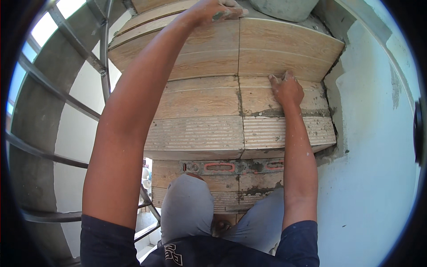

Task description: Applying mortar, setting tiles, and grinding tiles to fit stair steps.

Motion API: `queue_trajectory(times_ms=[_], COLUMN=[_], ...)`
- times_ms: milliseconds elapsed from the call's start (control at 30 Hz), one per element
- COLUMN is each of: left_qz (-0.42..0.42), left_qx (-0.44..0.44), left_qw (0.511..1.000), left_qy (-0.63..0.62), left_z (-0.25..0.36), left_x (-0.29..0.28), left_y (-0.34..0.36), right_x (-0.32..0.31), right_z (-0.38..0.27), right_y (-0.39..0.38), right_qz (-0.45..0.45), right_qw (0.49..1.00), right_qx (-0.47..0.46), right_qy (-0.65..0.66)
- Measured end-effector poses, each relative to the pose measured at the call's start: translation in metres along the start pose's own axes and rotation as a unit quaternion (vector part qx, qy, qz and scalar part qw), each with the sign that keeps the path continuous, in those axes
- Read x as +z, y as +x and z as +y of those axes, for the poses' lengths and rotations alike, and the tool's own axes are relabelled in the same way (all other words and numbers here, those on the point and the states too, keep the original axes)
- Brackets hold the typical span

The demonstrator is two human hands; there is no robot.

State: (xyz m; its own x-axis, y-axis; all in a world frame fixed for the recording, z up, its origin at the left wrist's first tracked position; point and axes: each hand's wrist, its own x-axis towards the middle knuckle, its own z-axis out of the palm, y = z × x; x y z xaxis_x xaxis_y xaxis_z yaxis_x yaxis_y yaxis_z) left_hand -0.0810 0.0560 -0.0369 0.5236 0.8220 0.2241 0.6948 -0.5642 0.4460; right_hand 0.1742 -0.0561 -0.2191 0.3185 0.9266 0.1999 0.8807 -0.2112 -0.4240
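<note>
My left hand [221, 12] reaches to the top edge of the left wood-look riser tile [209, 49]. Its fingers stretch right along that edge, up to the joint with the right riser tile [284, 51]; the picture's upper edge cuts off part of the hand. My right hand [290, 90] is at the lower edge of the right riser tile, above the tread tile [307, 100]. Its fingers are curled together, and I cannot make out whether something small is between them. Grey mortar smears mark my left hand and the tiles.
A spirit level [242, 167] with red-edged openings lies across the lower step, before my knees. Higher up stands a grey bucket [284, 9]. Metal railing bars [58, 98] run along the left, and a pale plastered wall [373, 151] bounds the right. The ribbed step nosing [195, 133] juts toward me.
</note>
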Motion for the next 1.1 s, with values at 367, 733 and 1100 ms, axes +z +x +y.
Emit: queue_trajectory(times_ms=[367, 733, 1100], left_qz=[0.095, 0.056, 0.053], left_qx=[-0.004, 0.024, -0.012], left_qw=[0.995, 0.998, 0.999], left_qy=[-0.005, 0.012, -0.006], left_z=[0.034, 0.021, 0.034], left_x=[0.014, 0.012, 0.016], left_y=[-0.021, -0.01, -0.013], right_x=[-0.004, 0.001, 0.003], right_z=[0.005, 0.013, 0.017], right_y=[0.006, 0.005, 0.006], right_qz=[-0.02, 0.0, 0.006], right_qw=[0.999, 1.0, 0.999], right_qx=[0.025, 0.015, 0.009], right_qy=[0.032, 0.026, 0.041])
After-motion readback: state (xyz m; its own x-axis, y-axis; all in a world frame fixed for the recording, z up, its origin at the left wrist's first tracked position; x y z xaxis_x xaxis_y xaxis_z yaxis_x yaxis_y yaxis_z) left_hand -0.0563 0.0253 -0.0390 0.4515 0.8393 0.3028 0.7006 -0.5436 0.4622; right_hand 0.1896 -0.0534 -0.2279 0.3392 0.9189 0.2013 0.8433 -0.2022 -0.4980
